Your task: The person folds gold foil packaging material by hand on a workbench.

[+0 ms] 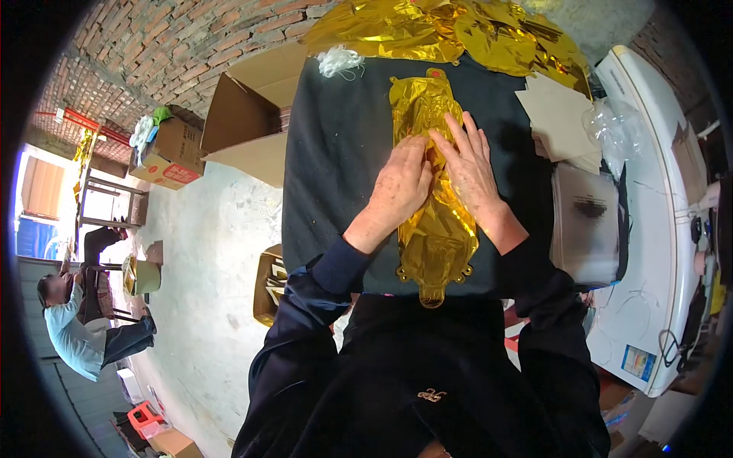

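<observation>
A deflated gold foil balloon lies lengthwise on the black cloth-covered table, its surface creased. Small round tabs stick out at its near end, and that end reaches the table's front edge. My left hand rests on the left side of the foil, fingers laid forward over it. Across the right side, my right hand lies flat with fingers stretched out. The fingertips of both hands are close together on the upper middle of the balloon, covering part of it. Neither hand grips anything.
More gold foil sheets lie along the table's far edge, beside a bundle of white string. Plastic bags and a white appliance stand at right. An open carton is at left; another person sits beyond.
</observation>
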`<state>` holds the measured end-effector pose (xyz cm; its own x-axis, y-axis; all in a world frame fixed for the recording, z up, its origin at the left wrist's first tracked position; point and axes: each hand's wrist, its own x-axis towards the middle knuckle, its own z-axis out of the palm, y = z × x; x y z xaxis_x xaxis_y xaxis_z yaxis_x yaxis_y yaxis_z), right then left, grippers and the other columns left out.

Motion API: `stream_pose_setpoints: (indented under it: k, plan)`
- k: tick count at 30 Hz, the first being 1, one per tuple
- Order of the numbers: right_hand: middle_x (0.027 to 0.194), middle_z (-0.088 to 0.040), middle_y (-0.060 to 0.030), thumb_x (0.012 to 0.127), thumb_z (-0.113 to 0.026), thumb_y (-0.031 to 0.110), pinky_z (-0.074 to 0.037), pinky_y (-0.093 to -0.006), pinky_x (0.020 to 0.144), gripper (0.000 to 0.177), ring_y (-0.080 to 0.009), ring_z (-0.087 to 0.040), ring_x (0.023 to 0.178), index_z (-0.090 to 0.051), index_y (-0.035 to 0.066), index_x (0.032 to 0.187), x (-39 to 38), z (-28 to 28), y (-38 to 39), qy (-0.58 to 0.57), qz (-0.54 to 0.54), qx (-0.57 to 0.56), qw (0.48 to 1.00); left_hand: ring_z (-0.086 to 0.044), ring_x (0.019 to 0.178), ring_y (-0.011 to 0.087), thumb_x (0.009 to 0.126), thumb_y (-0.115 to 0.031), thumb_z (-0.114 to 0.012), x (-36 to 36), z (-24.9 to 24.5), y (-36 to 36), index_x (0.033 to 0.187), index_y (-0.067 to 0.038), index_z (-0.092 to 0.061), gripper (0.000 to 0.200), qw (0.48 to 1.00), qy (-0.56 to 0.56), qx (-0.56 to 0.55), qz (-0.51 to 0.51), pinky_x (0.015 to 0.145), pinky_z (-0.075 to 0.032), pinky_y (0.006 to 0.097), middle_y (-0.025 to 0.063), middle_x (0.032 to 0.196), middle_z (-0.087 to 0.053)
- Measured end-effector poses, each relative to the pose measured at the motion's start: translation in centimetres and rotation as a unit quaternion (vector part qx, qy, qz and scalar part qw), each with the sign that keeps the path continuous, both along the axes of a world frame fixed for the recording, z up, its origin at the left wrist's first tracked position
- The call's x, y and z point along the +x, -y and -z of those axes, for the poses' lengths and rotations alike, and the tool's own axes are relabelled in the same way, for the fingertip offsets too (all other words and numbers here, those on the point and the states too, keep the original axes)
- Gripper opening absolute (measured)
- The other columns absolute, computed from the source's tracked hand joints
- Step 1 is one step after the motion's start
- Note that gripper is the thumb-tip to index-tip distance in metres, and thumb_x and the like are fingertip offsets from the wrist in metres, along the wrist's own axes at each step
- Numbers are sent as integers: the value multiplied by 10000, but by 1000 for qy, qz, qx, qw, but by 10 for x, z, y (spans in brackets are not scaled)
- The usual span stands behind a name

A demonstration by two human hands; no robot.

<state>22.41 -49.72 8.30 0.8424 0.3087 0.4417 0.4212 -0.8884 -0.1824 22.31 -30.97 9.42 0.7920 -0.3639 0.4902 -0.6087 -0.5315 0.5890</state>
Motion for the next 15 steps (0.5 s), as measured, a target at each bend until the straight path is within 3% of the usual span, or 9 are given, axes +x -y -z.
stream_pose_setpoints:
  k: [8, 11, 14, 15]
  plan:
    - [1579, -516, -99, 976, -592, 57, -224, -581, 1280, 465, -327, -290, 1578, -634, 85, 1438, -1, -1, 1, -34, -6, -15, 999, -552, 1347, 439, 975, -21, -551, 0, -9, -10, 1427, 33, -487, 460, 998, -60, -14, 7, 1100, -491, 463, 281, 1425, -566]
    - [1572, -526, -98, 966, -601, 44, -227, -580, 1279, 482, -323, -306, 1571, -626, 83, 1445, -2, -2, 1, -32, -7, -21, 999, -496, 1422, 426, 969, -22, -567, 5, -7, -16, 1452, 26, -489, 492, 999, 20, 25, -6, 1168, -440, 465, 260, 1467, -552]
    - [1571, -529, -99, 951, -610, 24, -224, -576, 1281, 510, -317, -308, 1571, -611, 82, 1458, -1, -3, 0, -40, -10, -16, 999, -434, 1483, 410, 986, -67, -586, 15, -10, -27, 1487, 14, -488, 517, 985, 79, 147, -36, 1238, -352, 482, 235, 1523, -522]
    - [1570, -530, -99, 947, -613, 20, -223, -575, 1281, 518, -316, -310, 1570, -607, 83, 1462, -1, -3, 0, -40, -11, -13, 999, -405, 1509, 384, 1027, -187, -589, 19, -7, -31, 1514, -5, -490, 530, 981, 81, 170, -45, 1271, -268, 514, 213, 1559, -503]
